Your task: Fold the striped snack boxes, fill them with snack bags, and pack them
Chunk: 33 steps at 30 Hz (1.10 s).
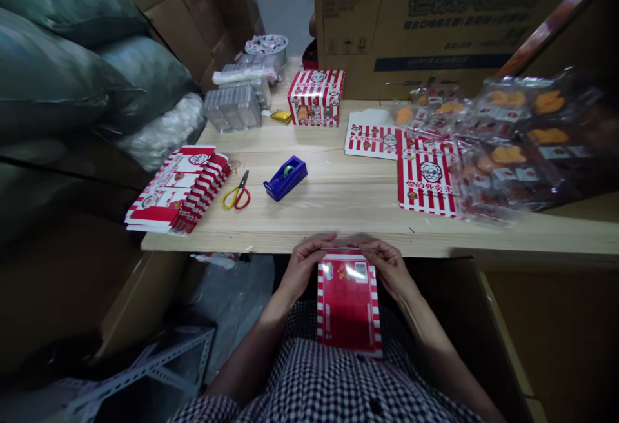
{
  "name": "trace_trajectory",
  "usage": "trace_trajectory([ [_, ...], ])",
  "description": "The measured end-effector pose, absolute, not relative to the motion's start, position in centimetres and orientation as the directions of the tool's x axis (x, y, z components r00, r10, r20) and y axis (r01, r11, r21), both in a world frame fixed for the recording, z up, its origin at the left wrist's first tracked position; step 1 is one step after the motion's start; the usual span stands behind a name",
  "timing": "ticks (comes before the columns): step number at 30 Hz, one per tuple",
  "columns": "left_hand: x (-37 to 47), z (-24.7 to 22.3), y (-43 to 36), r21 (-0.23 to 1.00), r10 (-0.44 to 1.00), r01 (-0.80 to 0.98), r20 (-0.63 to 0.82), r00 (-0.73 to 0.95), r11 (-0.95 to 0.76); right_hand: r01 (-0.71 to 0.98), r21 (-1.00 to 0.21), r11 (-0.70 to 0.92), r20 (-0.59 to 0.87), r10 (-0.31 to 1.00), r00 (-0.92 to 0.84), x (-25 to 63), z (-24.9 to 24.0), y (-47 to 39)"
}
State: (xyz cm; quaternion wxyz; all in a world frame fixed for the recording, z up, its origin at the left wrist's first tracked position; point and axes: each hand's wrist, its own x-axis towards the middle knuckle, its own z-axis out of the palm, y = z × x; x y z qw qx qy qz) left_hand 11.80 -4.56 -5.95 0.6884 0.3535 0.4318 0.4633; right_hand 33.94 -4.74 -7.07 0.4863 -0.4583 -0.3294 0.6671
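Observation:
A red-and-white striped cardboard box (347, 307) is held in front of my checked shirt, just below the table edge. It looks flat, with a barcode near its top. My left hand (304, 260) is closed on its upper left corner. The upper right corner is pinched by my right hand (388, 264). Both sets of fingertips meet along the box's top edge, where a thin clear strip or fold shows; I cannot tell which. On the table beyond lie a blue tape dispenser (286, 179) and scissors (238, 193) with yellow and red handles.
A stack of folded cartons (176, 187) sits at the table's left. Behind are clear plastic cases (233, 108), a gold packet (281, 116) and an assembled striped box (316, 97). Flat cartons (428, 175) and bagged toys (507, 155) cover the right. Large cardboard boxes (435, 23) stand behind.

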Motion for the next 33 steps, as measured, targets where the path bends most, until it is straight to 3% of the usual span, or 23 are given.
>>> trace_trajectory([
  [3, 11.4, -5.6, -4.7, 0.924, 0.939, -0.250, -0.221, 0.264, 0.288, -0.243, -0.938, -0.247, -0.196, 0.957, -0.215, 34.9, -6.5, -4.8],
  [6, 11.3, -5.5, -4.1, 0.937, 0.936, -0.211, -0.217, 0.276, 0.279, -0.140, -0.956, -0.259, -0.196, 0.915, -0.352, 35.6, -5.4, -4.4],
  [15, 10.9, -3.5, -0.5, 0.940, 0.794, -0.027, -0.270, 0.545, 0.339, -0.165, -0.921, -0.353, -0.270, 0.884, -0.383, 35.0, -3.9, -2.6],
  [19, 11.0, -3.6, 0.0, 0.933, 0.807, 0.065, -0.339, 0.483, 0.353, -0.132, -0.910, -0.392, -0.318, 0.867, -0.383, 35.0, -4.2, -2.6],
  [24, 11.7, -3.6, 0.1, 0.914, 0.818, 0.045, -0.383, 0.429, 0.404, -0.112, -0.888, -0.446, -0.380, 0.850, -0.365, 35.3, -4.7, -1.9],
  [33, 11.5, -3.5, -0.2, 0.905, 0.806, 0.061, -0.404, 0.433, 0.421, -0.057, -0.901, -0.430, -0.363, 0.820, -0.442, 35.6, -4.4, -1.9],
])
